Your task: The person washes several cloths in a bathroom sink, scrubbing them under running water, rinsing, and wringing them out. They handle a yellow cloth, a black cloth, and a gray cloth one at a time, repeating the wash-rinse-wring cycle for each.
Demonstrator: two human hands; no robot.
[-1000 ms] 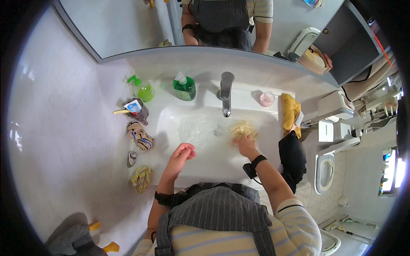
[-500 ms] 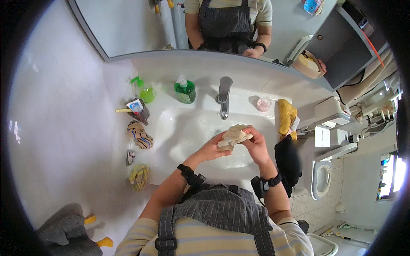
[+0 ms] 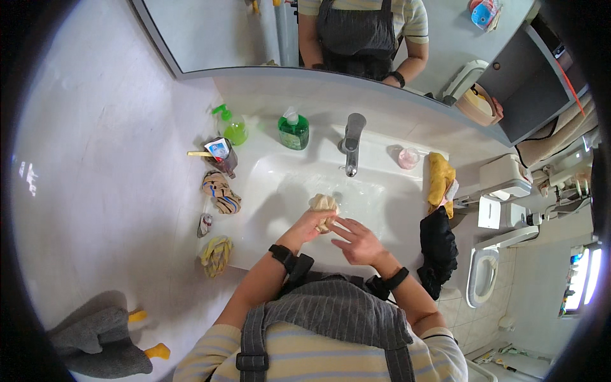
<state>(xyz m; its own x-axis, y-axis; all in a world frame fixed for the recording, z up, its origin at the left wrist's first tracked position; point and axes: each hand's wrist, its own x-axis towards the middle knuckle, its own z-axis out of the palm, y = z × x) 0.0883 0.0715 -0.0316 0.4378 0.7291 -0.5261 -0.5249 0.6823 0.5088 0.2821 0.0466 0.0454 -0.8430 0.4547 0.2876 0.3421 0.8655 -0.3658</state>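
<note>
My left hand (image 3: 309, 225) grips a bunched cream-coloured cloth (image 3: 325, 204) over the white washbasin (image 3: 261, 234). The cloth is crumpled, so its kind is hard to make out. My right hand (image 3: 360, 244) is just to the right, palm down, its fingers spread and their tips by the cloth's lower edge. Whether those fingertips touch the cloth, I cannot tell. Beyond both hands, the chrome faucet (image 3: 352, 149) stands at the back of the basin. Wet streaks and a little foam show on the basin's floor.
Along the left rim are a lime-green pump bottle (image 3: 235, 132), a dark cup (image 3: 224, 163) and crumpled cloths (image 3: 221, 193). A green soap bottle (image 3: 293, 131) and a pink jar (image 3: 408, 158) stand at the back. Yellow (image 3: 440, 178) and black cloths (image 3: 438, 245) drape over the right rim.
Both hands held the cloth before; now my right hand has let go and opened. The cloth is more tightly bunched in my left hand. The whole view has shifted slightly.
</note>
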